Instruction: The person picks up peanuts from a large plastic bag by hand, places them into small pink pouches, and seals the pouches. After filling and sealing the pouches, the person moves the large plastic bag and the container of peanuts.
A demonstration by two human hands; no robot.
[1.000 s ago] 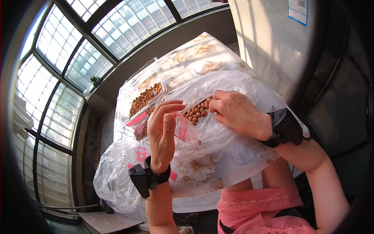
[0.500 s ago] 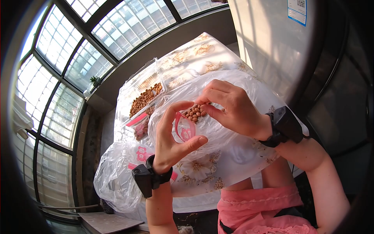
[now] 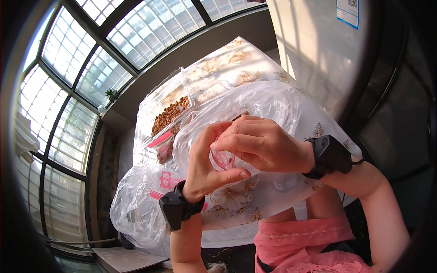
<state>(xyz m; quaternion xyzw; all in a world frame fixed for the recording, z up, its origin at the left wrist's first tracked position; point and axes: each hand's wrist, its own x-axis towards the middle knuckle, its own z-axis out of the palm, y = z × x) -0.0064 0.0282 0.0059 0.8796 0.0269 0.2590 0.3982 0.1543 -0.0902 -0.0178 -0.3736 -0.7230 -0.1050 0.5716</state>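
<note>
My left hand [image 3: 203, 166] curls around a small clear zip bag [image 3: 223, 159] with a pink bear print and holds it upright. Over the bag's mouth, my right hand [image 3: 266, 143] has its fingers bent and drawn together; whatever is in them is hidden. Behind the hands, a few brown nuts [image 3: 245, 113] show on the spread clear plastic bag [image 3: 277, 98]; my right hand covers the others. A filled zip bag [image 3: 165, 148] with a red top strip stands left of my left hand, beside a clear plastic box [image 3: 175, 86] holding a heap of brown nuts [image 3: 170, 116].
A crumpled clear bag [image 3: 136, 204] at the table's left edge holds pink bear-print bags [image 3: 168, 179]. A flowered cloth [image 3: 227, 59] covers the table. Windows [image 3: 59, 109] lie to the left, and a pale appliance-like panel [image 3: 314, 45] stands at the right.
My right hand has moved left and slightly down, from the nuts on the plastic to the zip bag's mouth. My left hand has shifted slightly right, still holding the bag.
</note>
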